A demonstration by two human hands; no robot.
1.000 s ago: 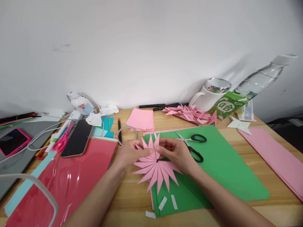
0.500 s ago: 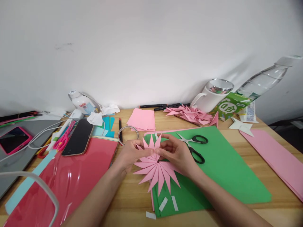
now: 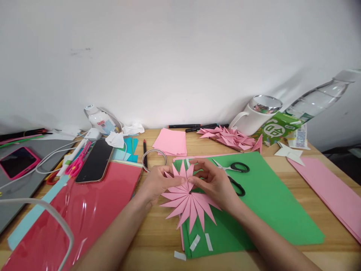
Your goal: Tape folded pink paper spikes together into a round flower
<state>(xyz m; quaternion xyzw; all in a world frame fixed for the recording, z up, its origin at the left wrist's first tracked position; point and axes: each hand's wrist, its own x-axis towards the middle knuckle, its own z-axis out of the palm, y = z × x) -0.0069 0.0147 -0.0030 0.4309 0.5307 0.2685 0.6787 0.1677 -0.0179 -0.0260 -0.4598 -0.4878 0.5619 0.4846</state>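
Observation:
A pink folded-paper star (image 3: 187, 205) with many pointed rays is held over the left part of the green paper sheets (image 3: 270, 203). My left hand (image 3: 160, 184) pinches its upper left rays, thumb on top near the centre. From the other side my right hand (image 3: 214, 180) pinches the upper right rays, its thumb close to the left one. Fingers beneath the star are partly hidden. Black-handled scissors (image 3: 238, 167) lie on the green paper, partly behind my right hand. White paper strips (image 3: 208, 242) lie below the star.
At the back are pink paper squares (image 3: 170, 142), a pile of folded pink pieces (image 3: 229, 138), a white mug (image 3: 256, 114) and a tilted bottle (image 3: 318, 99). On the left lie a phone (image 3: 94, 162), pink scissors (image 3: 80, 160), red sheets (image 3: 84, 210) and a white cable (image 3: 60, 222).
The whole view has shifted slightly. My right thumb and fingers have moved a little on the upper rays; both hands keep hold of the star.

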